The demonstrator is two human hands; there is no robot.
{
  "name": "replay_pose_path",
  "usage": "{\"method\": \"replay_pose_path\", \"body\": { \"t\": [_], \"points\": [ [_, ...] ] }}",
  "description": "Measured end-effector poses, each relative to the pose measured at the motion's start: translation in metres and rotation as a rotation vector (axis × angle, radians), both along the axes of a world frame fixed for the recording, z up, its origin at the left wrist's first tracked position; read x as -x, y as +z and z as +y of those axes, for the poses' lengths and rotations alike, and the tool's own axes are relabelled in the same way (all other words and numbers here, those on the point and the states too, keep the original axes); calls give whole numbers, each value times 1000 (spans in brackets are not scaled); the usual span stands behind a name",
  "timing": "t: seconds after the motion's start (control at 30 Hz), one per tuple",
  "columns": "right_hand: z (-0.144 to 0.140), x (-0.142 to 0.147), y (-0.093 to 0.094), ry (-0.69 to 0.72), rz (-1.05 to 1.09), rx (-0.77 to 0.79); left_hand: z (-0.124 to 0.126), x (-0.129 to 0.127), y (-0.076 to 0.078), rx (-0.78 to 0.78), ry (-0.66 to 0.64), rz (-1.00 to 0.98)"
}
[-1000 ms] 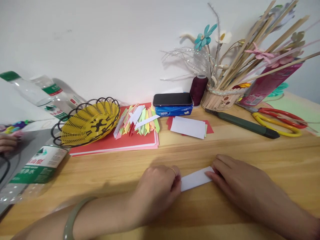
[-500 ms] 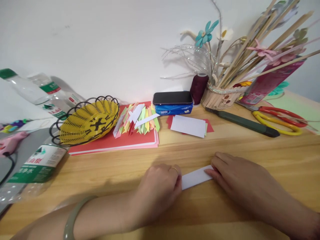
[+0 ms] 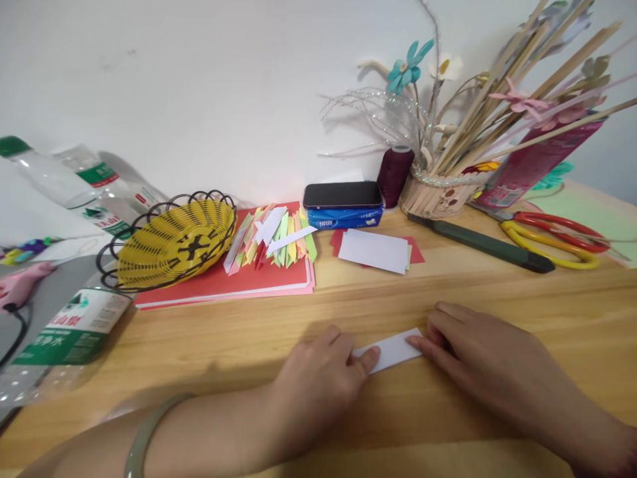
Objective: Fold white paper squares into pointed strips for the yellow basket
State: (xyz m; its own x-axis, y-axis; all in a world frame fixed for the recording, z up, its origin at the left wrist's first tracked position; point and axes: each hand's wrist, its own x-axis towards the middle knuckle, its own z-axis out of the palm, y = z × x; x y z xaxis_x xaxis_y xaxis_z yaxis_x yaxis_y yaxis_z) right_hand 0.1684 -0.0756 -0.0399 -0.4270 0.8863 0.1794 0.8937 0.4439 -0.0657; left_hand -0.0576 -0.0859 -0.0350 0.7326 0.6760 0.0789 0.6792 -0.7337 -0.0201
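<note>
Head view: white paper strip [image 3: 398,348] lower centre of frame, slanting slightly up to the right, low over the wooden table [image 3: 239,345], between both hands. Left hand [image 3: 318,382], lower centre: ringed finger laid across the strip's left end, other fingers bunched and curled under; thumb hidden, so can't tell if it pinches or only presses. Ring [image 3: 359,368] on that finger, pale green bangle [image 3: 149,431] on the wrist, lower left. Right hand [image 3: 490,358], lower right: thumb tip on the strip's right end, fingers close together and bent; undersides hidden, can't tell pinch from press.

Above the hands, centre: small white card [image 3: 374,251] on top of red and green pieces; just behind it, black phone [image 3: 343,194] resting on blue pack [image 3: 343,218]. Dark purple spool [image 3: 395,176] right of the phone, beside wood-slat pot [image 3: 428,199] with craft stems. Centre left: folded paper strips [image 3: 293,245], mixed colours, heaped on red sheets [image 3: 213,289]; yellow basket [image 3: 149,259] with black looped rim, tilted, overlaps the sheets' left side. Right of frame: dark green cutter [image 3: 492,247] lying diagonally, red-and-yellow-handled scissors [image 3: 580,263] just beside. Left edge: clear bottle [image 3: 42,176] with green cap, labelled plastic bottle [image 3: 74,328] lower down, pink tool [image 3: 22,289] with dark cord.
</note>
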Motion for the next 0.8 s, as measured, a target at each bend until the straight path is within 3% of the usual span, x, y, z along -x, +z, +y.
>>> {"method": "replay_pose_path", "body": {
  "t": [0.13,0.23,0.33,0.37,0.47,0.63,0.8],
  "points": [
    [-2,-6,-1,-64,62,41,0,1,8,43,-59,60],
    [-9,-7,1,-64,105,-68,1,2,12,87,-96,100],
    [-23,-1,2,108,72,-305,1,2,14,111,-105,123],
    [-28,3,2,201,43,-321,1,1,15,115,-107,130],
    [-39,12,-3,348,-12,-263,3,2,21,156,-90,183],
    [-38,11,-8,363,-19,-209,4,6,33,279,-40,331],
    [-18,2,-11,320,-82,-235,9,14,34,162,72,245]
  ]
}}
